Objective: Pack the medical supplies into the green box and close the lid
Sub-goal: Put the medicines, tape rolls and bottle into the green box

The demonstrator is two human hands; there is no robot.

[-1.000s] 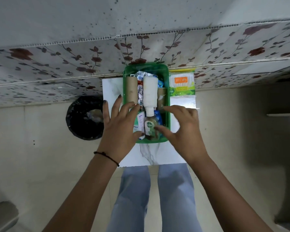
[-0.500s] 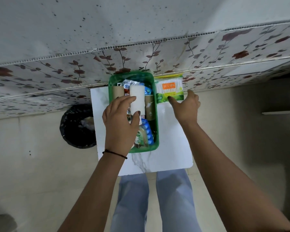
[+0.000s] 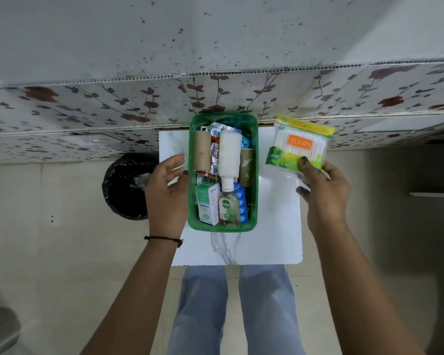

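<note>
The green box (image 3: 253, 175) stands open on a small white marble-look table (image 3: 267, 242). Inside lie two brown bandage rolls, a white bottle (image 3: 230, 157), a Dettol bottle (image 3: 228, 208), a small white-and-green carton (image 3: 207, 204), blue pill strips and foil packets. My left hand (image 3: 168, 190) rests open against the box's left wall. My right hand (image 3: 323, 198) holds a green-and-yellow pack of cotton buds (image 3: 299, 143) by its near edge, lifted to the right of the box. No lid is in view.
A black-lined waste bin (image 3: 127, 187) stands on the floor left of the table. A floral-patterned wall panel (image 3: 87, 116) runs just behind the table. My legs in light jeans (image 3: 231, 311) are below the table's near edge.
My right hand has taken hold of the cotton bud pack and lifted it off the table to the right. My left hand has left the box contents and moved to the box's left side.
</note>
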